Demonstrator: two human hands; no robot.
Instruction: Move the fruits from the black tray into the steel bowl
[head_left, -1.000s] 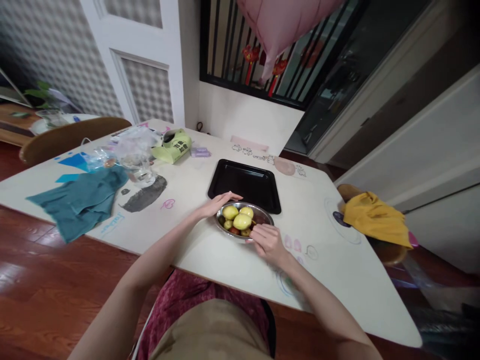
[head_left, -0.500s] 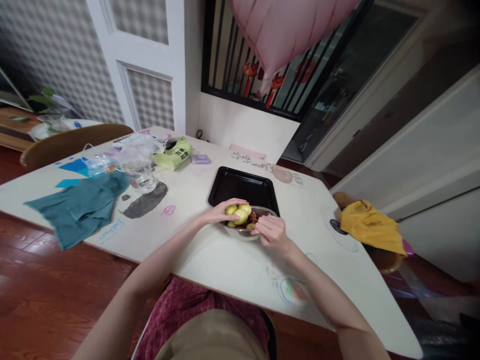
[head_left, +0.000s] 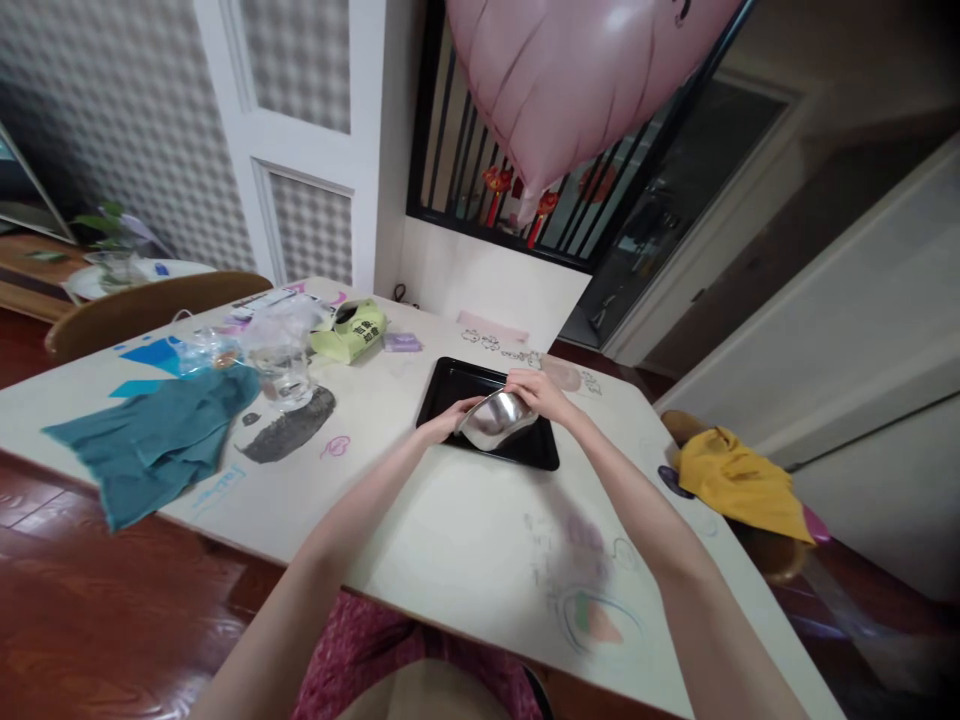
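Note:
A shiny metal bowl (head_left: 496,422) is tipped over the black baking tray (head_left: 531,455), its outer bottom facing me and its mouth turned away. My right hand (head_left: 538,393) is closed on the upper right of its rim. At the left side of the rim is my left hand (head_left: 450,422), its fingers curled against the bowl and partly hidden behind it. The bowl hides the fruit and most of the tray's middle.
A teal cloth (head_left: 161,430), a clear glass pitcher (head_left: 285,380) and a green tissue pack (head_left: 351,333) lie to the left on the white table (head_left: 420,530). A pink balloon (head_left: 577,90) hangs ahead. Yellow cloth (head_left: 739,480) covers a chair at right.
The bowl, upright before with yellow-green fruit showing, has moved forward over the tray and tilted away from me. Both hands moved with it; my right hand shifted up the rim.

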